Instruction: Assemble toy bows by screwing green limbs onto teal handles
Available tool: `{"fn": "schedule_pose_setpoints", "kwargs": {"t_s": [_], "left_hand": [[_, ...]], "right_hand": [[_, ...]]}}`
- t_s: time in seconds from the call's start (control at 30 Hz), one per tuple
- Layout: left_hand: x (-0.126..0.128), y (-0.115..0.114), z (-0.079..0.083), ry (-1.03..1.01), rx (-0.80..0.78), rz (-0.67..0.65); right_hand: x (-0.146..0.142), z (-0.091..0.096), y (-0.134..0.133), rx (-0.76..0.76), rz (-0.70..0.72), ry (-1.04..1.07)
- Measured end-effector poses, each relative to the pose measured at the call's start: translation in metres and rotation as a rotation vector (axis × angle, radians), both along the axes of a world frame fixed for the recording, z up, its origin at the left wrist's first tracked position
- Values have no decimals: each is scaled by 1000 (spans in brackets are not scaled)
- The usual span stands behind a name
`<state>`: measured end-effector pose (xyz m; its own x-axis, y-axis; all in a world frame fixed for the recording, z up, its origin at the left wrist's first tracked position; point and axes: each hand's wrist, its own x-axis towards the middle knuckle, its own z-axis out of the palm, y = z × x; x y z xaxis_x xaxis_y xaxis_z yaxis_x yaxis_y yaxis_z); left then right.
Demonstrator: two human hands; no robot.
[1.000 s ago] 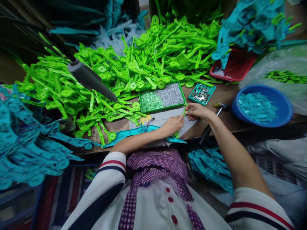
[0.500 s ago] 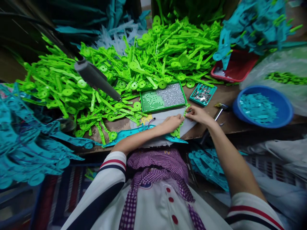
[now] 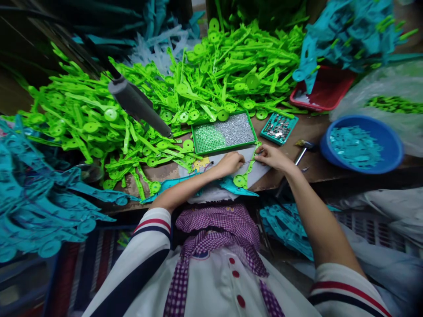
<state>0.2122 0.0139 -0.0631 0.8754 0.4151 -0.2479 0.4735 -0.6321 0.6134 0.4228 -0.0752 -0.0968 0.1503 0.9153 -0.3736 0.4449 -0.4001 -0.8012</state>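
The right hand (image 3: 272, 156) pinches the upper end of a green strip (image 3: 246, 171) between thumb and fingertips, much as it did half a second ago. The left hand (image 3: 229, 164) has slid off to the left. It covered the strip's lower half before and now sits just beside it, baring the round disc at the strip's near end. The left hand's fingers are curled together, knuckles up, and rest on the white sheet (image 3: 256, 172). Whether they nip anything cannot be made out. Both forearms reach in from the body and the wrists lie low over the table (image 3: 310, 127).

The strip lies flat at the table's near edge. Its long axis runs from the right hand's pinch, by the corner of the green tray (image 3: 226, 148), down and leftward towards the person, disc end nearest.

A teal piece (image 3: 172, 184) lies crosswise under the left forearm. A small teal tray (image 3: 267, 122) of metal bits stands right of the green tray, with a blue bowl (image 3: 360, 169) further right. Behind them are a heap of green strips (image 3: 198, 83) and a grey handle (image 3: 139, 105)
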Motion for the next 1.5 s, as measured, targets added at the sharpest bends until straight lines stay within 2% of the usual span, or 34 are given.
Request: {"fn": "schedule_pose_setpoints", "kwargs": {"t_s": [0.07,0.23,0.37,0.57,0.77,1.0,1.27,1.5], "left_hand": [[-1,1,0,-9,-39,-27],[-6,2,2,-100,-72,71],[-6,3,0,-90,-121,65],[3,-11,-7,-69,-308,83],[3,-28,-9,-83,-217,249],[7,-28,-8,-29,-252,314],[9,-35,-13,-7,-118,287],[7,-25,-6,-3,-193,197]], "right_hand": [[0,1,0,-9,0,-2],[0,2,1,-19,-7,-19],[-1,3,1,-24,-6,-19],[0,1,0,-16,7,-42],[2,-3,0,8,19,-96],[0,-1,-3,13,11,-88],[1,-2,-2,29,24,-119],[0,2,-2,7,32,-99]]}}
